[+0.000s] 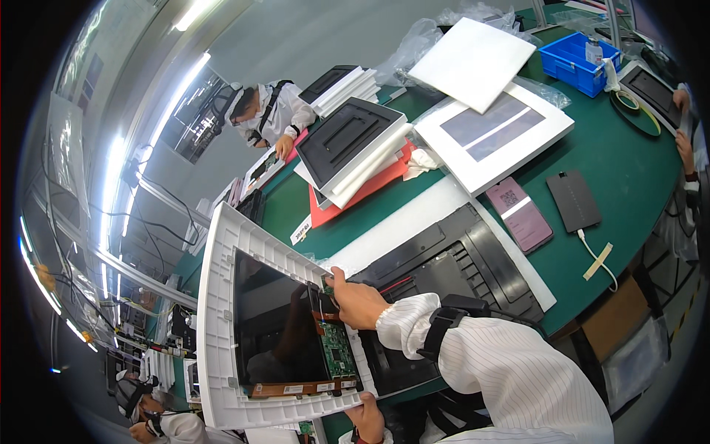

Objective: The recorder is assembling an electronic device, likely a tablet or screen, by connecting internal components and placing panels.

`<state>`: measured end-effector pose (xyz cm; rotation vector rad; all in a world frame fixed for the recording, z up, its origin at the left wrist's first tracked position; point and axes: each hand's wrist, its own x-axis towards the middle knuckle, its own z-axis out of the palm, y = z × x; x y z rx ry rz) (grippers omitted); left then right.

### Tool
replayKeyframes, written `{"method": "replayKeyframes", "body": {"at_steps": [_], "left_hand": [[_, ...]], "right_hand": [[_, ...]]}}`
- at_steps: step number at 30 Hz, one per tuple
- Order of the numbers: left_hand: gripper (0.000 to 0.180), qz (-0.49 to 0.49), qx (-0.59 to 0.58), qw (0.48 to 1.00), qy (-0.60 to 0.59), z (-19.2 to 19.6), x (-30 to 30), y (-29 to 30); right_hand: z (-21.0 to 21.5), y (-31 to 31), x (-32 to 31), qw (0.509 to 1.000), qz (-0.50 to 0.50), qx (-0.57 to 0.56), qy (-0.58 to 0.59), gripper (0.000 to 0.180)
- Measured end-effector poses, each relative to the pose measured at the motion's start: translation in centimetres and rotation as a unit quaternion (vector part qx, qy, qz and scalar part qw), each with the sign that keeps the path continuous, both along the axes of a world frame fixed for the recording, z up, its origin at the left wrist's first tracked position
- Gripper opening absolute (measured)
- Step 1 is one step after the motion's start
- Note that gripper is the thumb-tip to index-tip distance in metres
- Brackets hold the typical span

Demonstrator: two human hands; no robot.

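From the bare right fingers point(338, 278) toward four o'clock ran a loose white sleeve point(518, 362), dark-pinstriped, gathered at the cuff point(399, 320), circled by a black buckled strap point(436, 337).

Head-worn fisheye view — downward, close above the hands point(360, 305)

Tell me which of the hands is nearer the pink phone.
Right. The right hand is at the white frame, on its upper right side, below and left of the pink phone; the left hand is at its lower edge, farther away.
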<state>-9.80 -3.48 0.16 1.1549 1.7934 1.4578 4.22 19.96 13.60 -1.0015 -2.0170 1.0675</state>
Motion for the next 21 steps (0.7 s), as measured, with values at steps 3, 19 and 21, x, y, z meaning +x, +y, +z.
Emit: {"method": "replayKeyframes", "body": {"at_steps": [3, 19, 21], "left_hand": [[0.063, 0.000, 0.001, 1.000, 0.005, 0.2, 0.0, -0.1], [0.063, -0.011, 0.013, 1.000, 0.026, 3.3, 2.5, 0.5], [0.064, 0.026, 0.114, 0.993, 0.020, 5.3, 4.7, 1.7]], "right_hand": [[0.5, 0.0, 0.2, 1.000, 0.007, -0.012, -0.013, 0.067], [0.9, -0.3, 0.4, 0.999, -0.006, -0.034, -0.012, 0.060], [0.9, -0.5, 1.4, 0.996, -0.083, 0.002, 0.016, 0.059]]}}
